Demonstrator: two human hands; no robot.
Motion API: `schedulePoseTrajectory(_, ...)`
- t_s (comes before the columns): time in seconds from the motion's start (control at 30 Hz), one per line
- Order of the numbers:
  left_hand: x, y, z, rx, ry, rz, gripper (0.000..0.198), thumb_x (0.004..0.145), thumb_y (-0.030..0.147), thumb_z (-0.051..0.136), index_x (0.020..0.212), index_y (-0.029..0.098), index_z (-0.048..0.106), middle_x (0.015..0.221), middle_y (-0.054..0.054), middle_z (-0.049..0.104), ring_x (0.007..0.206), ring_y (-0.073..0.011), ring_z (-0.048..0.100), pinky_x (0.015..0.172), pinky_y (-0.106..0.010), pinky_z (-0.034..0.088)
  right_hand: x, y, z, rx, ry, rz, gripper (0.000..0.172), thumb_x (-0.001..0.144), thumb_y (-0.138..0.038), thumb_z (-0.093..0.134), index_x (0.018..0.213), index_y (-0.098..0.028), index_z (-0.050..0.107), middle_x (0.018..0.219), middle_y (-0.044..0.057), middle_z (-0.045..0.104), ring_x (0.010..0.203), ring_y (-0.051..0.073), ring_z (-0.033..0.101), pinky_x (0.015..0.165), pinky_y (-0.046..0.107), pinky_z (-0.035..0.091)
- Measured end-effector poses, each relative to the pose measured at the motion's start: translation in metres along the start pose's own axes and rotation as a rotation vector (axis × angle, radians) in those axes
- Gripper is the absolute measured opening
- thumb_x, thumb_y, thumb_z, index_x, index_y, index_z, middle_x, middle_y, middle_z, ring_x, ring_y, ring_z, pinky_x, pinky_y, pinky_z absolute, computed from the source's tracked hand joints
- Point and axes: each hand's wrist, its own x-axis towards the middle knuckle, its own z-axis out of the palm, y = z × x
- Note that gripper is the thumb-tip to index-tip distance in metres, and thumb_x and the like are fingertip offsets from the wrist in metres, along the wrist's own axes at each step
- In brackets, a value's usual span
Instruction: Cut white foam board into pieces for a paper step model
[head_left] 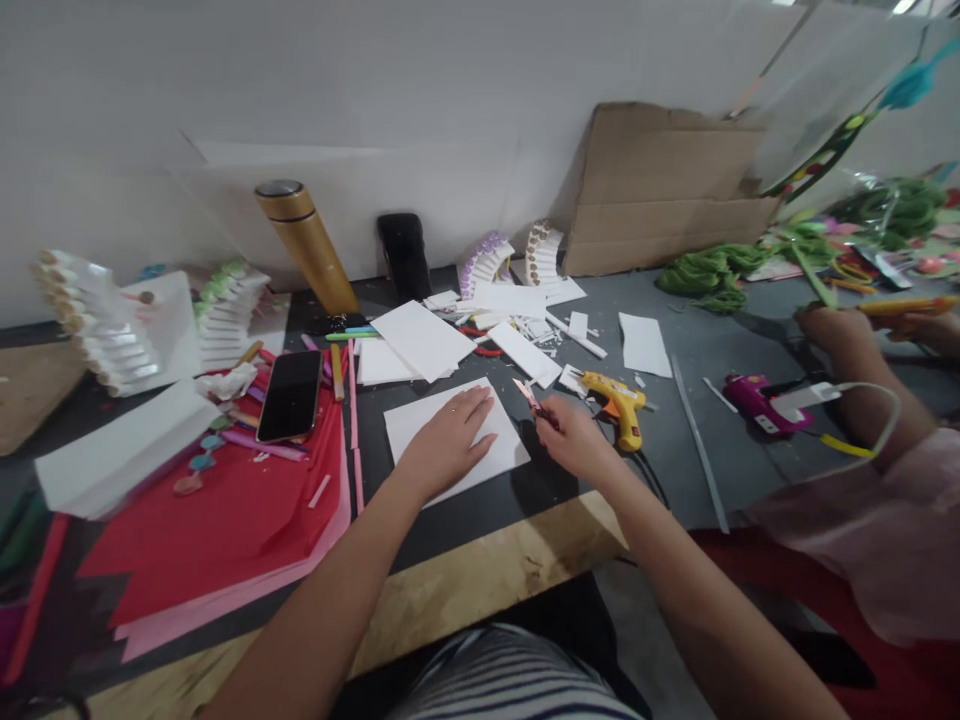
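My left hand [452, 443] lies flat, fingers stretched out, on a sheet of white paper [504, 452] near the table's front edge. Just right of that paper, my right hand [576, 440] is wrapped round a pair of small scissors [531, 400] with dark reddish handles. Their blades point up and to the left, apart from the paper. A yellow hot glue gun [616, 402] lies beside my right hand, its cord running toward the front edge. Behind my hands are loose white sheets [424, 338] and many small paper scraps.
Red paper [225, 540] with a phone [289, 396] on it lies left. At the back stand a gold bottle [307, 245], a dark phone [403, 255] and cardboard [664, 190]. A co-worker's hands [844, 335] are at right, near a purple glue gun [765, 403] and metal ruler [699, 445].
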Motion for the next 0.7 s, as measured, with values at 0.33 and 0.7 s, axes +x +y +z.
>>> schedulePoseTrajectory(0.33,-0.001,0.000,0.000,-0.031,0.025,0.002,0.053,0.101,0.040,0.038,0.142,0.007,0.047,0.153,-0.018,0.043,0.143,-0.0263,0.039,0.120,-0.041,0.032,0.005,-0.019,0.002,-0.334,-0.077,-0.010,0.018,0.083,-0.021,0.056,0.100,-0.018,0.062,0.085,0.008,0.071,0.076,0.020,0.062,0.060,0.026,0.031)
schedulePoseTrajectory(0.7,0.001,0.001,-0.001,-0.024,-0.009,-0.009,0.053,0.101,0.039,0.040,0.142,0.007,0.047,0.153,-0.017,0.043,0.144,-0.0256,0.038,0.121,-0.040,0.030,0.003,-0.019,0.002,-0.481,-0.122,0.083,0.015,0.087,-0.020,0.052,0.091,-0.014,0.064,0.084,0.012,0.072,0.070,0.019,0.063,0.058,0.028,0.030)
